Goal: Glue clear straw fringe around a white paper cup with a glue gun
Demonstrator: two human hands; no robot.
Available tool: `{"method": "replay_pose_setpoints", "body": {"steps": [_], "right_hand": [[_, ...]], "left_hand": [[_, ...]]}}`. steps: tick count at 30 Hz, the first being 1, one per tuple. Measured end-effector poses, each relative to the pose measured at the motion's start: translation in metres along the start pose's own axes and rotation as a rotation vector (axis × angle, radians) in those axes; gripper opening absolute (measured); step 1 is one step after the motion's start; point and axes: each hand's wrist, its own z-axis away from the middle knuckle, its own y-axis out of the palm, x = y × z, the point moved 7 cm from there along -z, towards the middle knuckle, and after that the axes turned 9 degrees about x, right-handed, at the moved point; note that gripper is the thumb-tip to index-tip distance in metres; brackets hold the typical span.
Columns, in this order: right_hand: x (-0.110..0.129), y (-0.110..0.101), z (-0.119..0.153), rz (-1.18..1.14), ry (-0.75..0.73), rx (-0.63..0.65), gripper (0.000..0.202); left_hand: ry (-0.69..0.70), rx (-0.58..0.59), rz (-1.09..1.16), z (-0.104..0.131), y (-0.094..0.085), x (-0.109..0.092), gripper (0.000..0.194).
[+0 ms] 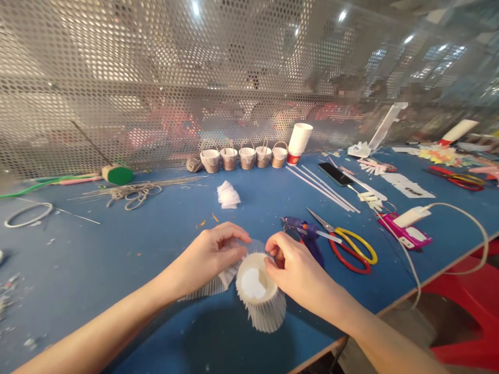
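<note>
Near the table's front edge a white paper cup [251,291] stands with its open mouth towards me, its outside wrapped in thin pleated white paper [268,314]. My right hand [294,259] is closed at the cup's right rim, thumb and fingers pinching the rim and the paper there. On the cup's left, my left hand [214,254] is closed with thumb and fingers on the loose part of the pleated paper strip [208,288], which trails left over the table. The fingertips partly cover the strip's upper part.
Right of my hands lie a blue glue gun [306,228] and scissors [353,249]. Several small handled cups [247,158] and a cup stack [300,143] line the perforated metal screen [156,93]. Folded white paper [228,195], a phone [335,174] and a power bank [411,215] with cable lie around.
</note>
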Motion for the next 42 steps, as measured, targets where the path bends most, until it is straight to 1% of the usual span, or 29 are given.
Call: {"method": "replay_pose_setpoints", "body": {"steps": [4,7,11,14,18,21,25,31,38,42], "right_hand": [[0.006,0.000,0.008,-0.017,-0.080,-0.097,0.014],[0.011,0.000,0.012,0.003,-0.121,-0.136,0.016],[0.015,0.001,0.016,0.031,-0.156,-0.173,0.017],[0.016,0.001,0.017,0.062,-0.164,-0.186,0.017],[0.017,0.001,0.017,0.096,-0.135,-0.178,0.016],[0.018,0.001,0.016,0.092,-0.105,-0.180,0.015],[0.018,0.002,0.015,0.048,-0.091,-0.179,0.015],[0.014,0.001,0.014,-0.010,-0.056,-0.164,0.015],[0.006,0.002,0.014,-0.026,-0.041,-0.140,0.014],[0.005,0.002,0.013,-0.036,-0.037,-0.122,0.015]], "left_hand": [[-0.099,-0.016,0.090,0.001,0.002,0.009,0.030],[-0.142,-0.018,0.207,0.003,0.004,0.010,0.036],[-0.212,0.040,0.279,0.003,0.006,0.011,0.039],[-0.225,0.060,0.286,0.003,0.007,0.012,0.039],[-0.216,0.042,0.303,0.006,0.007,0.008,0.037],[-0.226,0.018,0.315,0.009,0.009,0.005,0.035],[-0.245,-0.028,0.271,0.009,0.009,0.008,0.033],[-0.239,-0.143,0.218,0.010,0.006,0.014,0.017],[-0.198,-0.255,0.209,0.012,0.010,0.015,0.015],[-0.203,-0.280,0.250,0.013,0.013,0.017,0.015]]}}
